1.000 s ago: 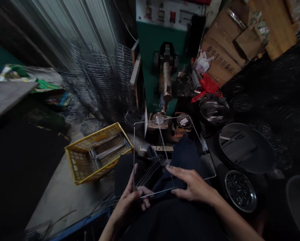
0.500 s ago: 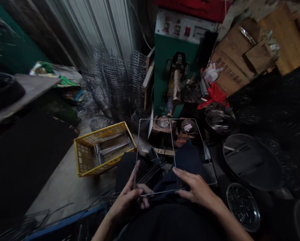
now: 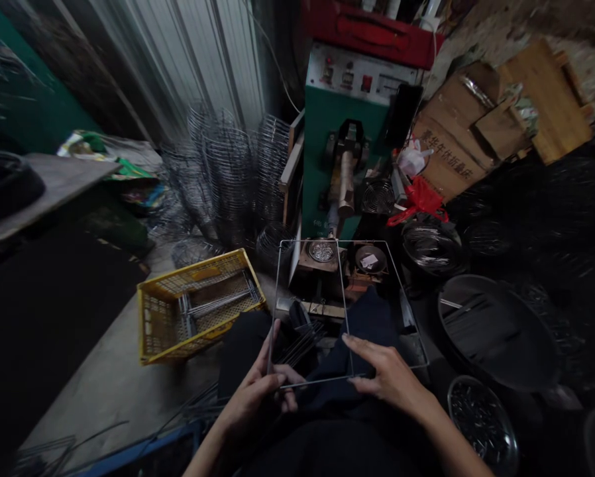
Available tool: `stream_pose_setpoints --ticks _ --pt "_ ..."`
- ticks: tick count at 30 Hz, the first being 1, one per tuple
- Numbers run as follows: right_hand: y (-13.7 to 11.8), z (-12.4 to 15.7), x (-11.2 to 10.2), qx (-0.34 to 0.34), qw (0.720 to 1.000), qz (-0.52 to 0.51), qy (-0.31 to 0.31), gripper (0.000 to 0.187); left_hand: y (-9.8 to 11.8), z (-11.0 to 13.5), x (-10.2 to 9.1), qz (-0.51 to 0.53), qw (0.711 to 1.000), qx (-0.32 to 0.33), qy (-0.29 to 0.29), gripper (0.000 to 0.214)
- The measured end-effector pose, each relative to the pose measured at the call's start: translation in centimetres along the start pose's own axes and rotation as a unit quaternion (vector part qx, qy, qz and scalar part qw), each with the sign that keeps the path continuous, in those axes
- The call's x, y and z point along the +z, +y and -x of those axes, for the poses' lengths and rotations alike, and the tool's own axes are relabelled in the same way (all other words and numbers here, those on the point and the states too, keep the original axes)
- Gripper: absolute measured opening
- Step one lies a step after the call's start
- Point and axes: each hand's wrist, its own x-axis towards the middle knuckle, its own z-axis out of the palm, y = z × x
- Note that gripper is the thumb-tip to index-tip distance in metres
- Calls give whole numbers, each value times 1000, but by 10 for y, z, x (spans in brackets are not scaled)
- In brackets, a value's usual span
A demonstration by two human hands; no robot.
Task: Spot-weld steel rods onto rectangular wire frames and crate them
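1. Grey floor (image 3: 93, 391), left: yellow plastic crate (image 3: 153, 324) containing wire pieces (image 3: 218, 303).
2. Right: dark basin (image 3: 519, 344), thin rods (image 3: 454, 304); bowl (image 3: 515, 440), small metal pieces (image 3: 479, 417).
3. Over the lap (image 3: 372, 318): rectangular wire frame (image 3: 345, 310), grasped by left hand (image 3: 258, 391) and right hand (image 3: 389, 371).

Within a second, on our wire frame (image 3: 346, 318) the far side (image 3: 362, 241) has swung from a slant to a nine-to-three line, the middle rod (image 3: 343, 291) has shifted off the metal-bit dish (image 3: 320, 250) towards three o'clock, and we see more red machine top (image 3: 370, 32) near one o'clock.
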Motion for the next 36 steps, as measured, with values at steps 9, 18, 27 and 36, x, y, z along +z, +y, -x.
stream_pose_setpoints --ticks 9,18,27,36 --pt "1 -7 -2 2 1000 -7 -4 80 0 -6 -3 12 1000 0 12 87" --pt "1 -12 3 -11 1000 9 2 76 4 -13 -12 -19 1000 -15 -17 96" --pt "25 -95 -35 -3 984 137 118 71 51 -116 -31 -52 995 59 -66 98" --pt "73 -200 -108 14 968 164 188 66 97 -218 -37 -22 992 114 -56 105"
